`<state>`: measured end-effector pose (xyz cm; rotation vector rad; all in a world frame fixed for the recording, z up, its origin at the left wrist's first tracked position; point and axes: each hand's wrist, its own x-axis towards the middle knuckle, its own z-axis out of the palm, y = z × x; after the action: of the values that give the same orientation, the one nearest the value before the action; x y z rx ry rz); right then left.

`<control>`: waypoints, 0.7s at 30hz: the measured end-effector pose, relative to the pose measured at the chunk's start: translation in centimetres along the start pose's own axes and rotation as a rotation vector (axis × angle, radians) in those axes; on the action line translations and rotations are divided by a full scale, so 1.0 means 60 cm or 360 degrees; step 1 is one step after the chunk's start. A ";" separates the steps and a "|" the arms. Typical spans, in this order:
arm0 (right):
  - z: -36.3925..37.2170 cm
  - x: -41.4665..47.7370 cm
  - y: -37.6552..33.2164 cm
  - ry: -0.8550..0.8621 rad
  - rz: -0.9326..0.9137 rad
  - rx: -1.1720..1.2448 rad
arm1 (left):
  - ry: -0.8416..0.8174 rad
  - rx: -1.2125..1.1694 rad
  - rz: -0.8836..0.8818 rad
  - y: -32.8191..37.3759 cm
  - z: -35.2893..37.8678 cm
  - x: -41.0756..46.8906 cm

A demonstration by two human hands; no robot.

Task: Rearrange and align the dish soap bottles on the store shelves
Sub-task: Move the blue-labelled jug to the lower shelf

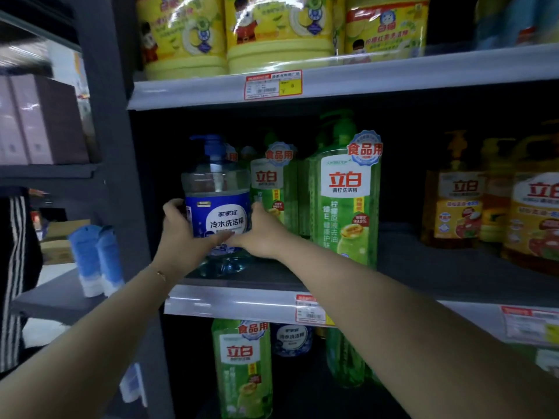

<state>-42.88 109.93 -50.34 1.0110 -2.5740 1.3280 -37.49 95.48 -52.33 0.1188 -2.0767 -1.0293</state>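
Observation:
A clear dish soap bottle with a blue label and blue pump stands at the left end of the middle shelf. My left hand grips its left side and my right hand grips its right side, thumbs across the front. Right beside it stand green dish soap bottles, one tall in front and others behind. Orange dish soap bottles stand further right on the same shelf.
Yellow jugs fill the top shelf. The lower shelf holds a green bottle and a blue-label bottle. A grey upright borders the left side. Blue tubes and boxes sit on neighbouring shelves; a person's striped sleeve is far left.

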 end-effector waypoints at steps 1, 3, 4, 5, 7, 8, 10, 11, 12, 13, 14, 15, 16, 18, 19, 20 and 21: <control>0.003 0.009 -0.001 -0.0038 0.0082 0.0081 | -0.0104 -0.0113 -0.0099 0.001 0.002 0.003; 0.008 0.020 -0.001 -0.0080 0.0164 0.0213 | -0.0211 -0.0236 -0.0200 -0.003 0.007 0.009; 0.011 0.024 0.000 -0.0091 0.0186 0.0288 | -0.0205 -0.0276 -0.0219 -0.007 0.010 0.011; 0.014 0.027 0.001 -0.0106 0.0195 0.0352 | -0.0176 -0.0308 -0.0226 -0.009 0.011 0.012; 0.017 0.029 0.001 -0.0122 0.0179 0.0435 | -0.0112 -0.0389 -0.0212 -0.009 0.012 0.010; 0.016 0.028 0.001 -0.0118 0.0161 0.0465 | -0.0091 -0.0430 -0.0192 -0.009 0.013 0.007; 0.012 0.023 0.005 -0.0099 0.0145 0.0505 | -0.0068 -0.0515 -0.0152 -0.010 0.015 -0.003; 0.008 0.019 0.007 -0.0085 0.0140 0.0502 | -0.0056 -0.0562 -0.0138 -0.012 0.014 -0.007; 0.004 0.014 0.009 -0.0070 0.0127 0.0481 | -0.0038 -0.0598 -0.0123 -0.012 0.014 -0.012; 0.001 0.010 0.011 -0.0058 0.0105 0.0453 | -0.0023 -0.0624 -0.0107 -0.012 0.013 -0.017; -0.003 0.006 0.013 -0.0048 0.0081 0.0430 | -0.0018 -0.0646 -0.0091 -0.010 0.012 -0.021; -0.005 0.001 0.012 -0.0040 0.0062 0.0418 | -0.0016 -0.0661 -0.0065 -0.007 0.010 -0.026; -0.008 -0.004 0.011 -0.0037 0.0043 0.0413 | -0.0011 -0.0666 -0.0032 -0.004 0.009 -0.031; -0.012 -0.014 0.008 -0.0041 0.0000 0.0395 | -0.0020 -0.0657 0.0038 0.005 0.005 -0.041; -0.013 -0.020 0.007 -0.0038 -0.0025 0.0393 | -0.0036 -0.0646 0.0076 0.009 0.002 -0.046; -0.014 -0.025 0.007 -0.0028 -0.0051 0.0401 | -0.0050 -0.0632 0.0115 0.014 0.000 -0.052; -0.014 -0.032 0.007 -0.0011 -0.0079 0.0421 | -0.0054 -0.0614 0.0149 0.018 -0.002 -0.058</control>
<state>-41.80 111.74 -50.77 1.1095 -2.4046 1.6869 -34.80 97.53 -53.68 -0.1908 -1.8554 -1.3579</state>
